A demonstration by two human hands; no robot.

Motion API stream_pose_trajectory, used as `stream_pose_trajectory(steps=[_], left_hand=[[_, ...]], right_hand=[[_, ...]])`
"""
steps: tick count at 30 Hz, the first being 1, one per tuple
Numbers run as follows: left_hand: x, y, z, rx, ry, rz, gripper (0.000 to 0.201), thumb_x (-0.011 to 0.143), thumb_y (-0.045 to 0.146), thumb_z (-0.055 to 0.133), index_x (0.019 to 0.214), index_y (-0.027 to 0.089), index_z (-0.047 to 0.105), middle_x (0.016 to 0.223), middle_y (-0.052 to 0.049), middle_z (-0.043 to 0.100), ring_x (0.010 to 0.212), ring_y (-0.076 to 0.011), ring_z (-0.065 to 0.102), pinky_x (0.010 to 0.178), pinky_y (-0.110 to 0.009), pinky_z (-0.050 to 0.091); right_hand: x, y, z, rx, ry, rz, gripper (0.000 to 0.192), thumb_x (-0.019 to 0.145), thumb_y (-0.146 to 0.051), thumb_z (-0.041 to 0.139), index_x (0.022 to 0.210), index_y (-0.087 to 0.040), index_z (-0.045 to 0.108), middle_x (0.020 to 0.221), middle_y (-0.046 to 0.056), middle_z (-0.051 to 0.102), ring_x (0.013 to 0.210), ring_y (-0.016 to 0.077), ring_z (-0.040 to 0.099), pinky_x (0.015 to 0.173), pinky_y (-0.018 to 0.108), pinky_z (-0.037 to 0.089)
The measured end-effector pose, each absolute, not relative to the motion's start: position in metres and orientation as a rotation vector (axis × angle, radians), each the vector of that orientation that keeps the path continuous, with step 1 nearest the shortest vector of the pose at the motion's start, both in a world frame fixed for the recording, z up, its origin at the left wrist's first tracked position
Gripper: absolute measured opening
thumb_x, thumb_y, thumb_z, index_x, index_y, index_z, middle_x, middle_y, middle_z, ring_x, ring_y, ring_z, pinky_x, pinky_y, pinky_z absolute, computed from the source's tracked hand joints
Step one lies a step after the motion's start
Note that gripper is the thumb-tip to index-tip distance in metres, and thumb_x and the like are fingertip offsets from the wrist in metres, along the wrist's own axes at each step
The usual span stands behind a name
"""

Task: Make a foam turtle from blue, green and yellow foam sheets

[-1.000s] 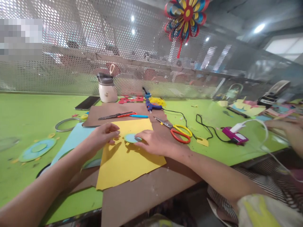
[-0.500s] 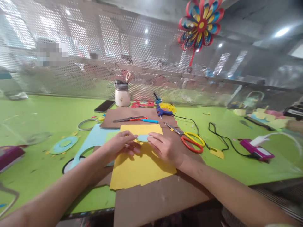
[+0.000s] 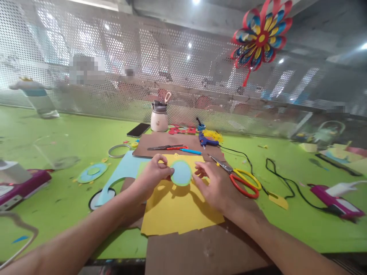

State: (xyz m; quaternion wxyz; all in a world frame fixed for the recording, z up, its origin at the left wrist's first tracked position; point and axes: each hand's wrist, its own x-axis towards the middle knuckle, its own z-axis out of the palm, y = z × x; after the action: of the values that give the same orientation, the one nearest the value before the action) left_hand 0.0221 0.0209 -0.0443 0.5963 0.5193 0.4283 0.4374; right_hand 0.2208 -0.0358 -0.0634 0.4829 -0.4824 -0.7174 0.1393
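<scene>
We hold a blue disc (image 3: 181, 172) with a thin green edge between both hands, lifted just above the yellow sheet (image 3: 180, 206). Our left hand (image 3: 153, 176) pinches the disc's left edge, grip closed on it with thumb and fingers; our right hand (image 3: 218, 187) pinches the right edge the same way with its fingertips (image 3: 197, 175). The yellow sheet lies on brown cardboard (image 3: 200, 248) on the green tabletop (image 3: 57, 137).

Right of the yellow sheet lie scissors (image 3: 242, 180) with red and yellow handles. Behind the sheet we see a blue glue gun (image 3: 208, 141), a second pair of scissors (image 3: 168, 147), a white jar (image 3: 159, 118) and a dark phone (image 3: 138, 130). Left of the sheet lies light blue paper (image 3: 126, 170) with a round hole cut out, and farther left a blue and green ring (image 3: 92, 172). A paper flower (image 3: 262, 36) hangs well above the sheet.
</scene>
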Motion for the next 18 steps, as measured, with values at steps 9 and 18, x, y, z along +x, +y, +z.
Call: stream_pose_trajectory(steps=[9, 18], left_hand=[[0.0269, 0.0111, -0.0401, 1.312, 0.875, 0.959, 0.044, 0.065, 0.024, 0.076, 0.085, 0.023, 0.037, 0.048, 0.011, 0.055, 0.049, -0.0102, 0.053, 0.053, -0.022, 0.042], [0.0231, 0.0131, -0.0364, 1.191, 0.857, 0.930, 0.055, 0.062, 0.017, 0.076, 0.107, 0.022, 0.043, 0.068, 0.007, 0.056, 0.061, -0.0105, 0.053, 0.059, -0.025, 0.044]], right_hand=[[0.2238, -0.0266, -0.0670, -1.075, -1.268, 1.301, 0.024, 0.077, -0.040, 0.069, 0.074, -0.016, 0.065, 0.064, -0.002, 0.054, 0.060, 0.0110, 0.046, 0.057, 0.024, 0.037], [0.2236, -0.0301, -0.0660, -1.022, -1.138, 1.417, 0.023, 0.072, -0.037, 0.074, 0.073, -0.016, 0.065, 0.064, -0.002, 0.055, 0.058, 0.0096, 0.044, 0.056, 0.024, 0.034]])
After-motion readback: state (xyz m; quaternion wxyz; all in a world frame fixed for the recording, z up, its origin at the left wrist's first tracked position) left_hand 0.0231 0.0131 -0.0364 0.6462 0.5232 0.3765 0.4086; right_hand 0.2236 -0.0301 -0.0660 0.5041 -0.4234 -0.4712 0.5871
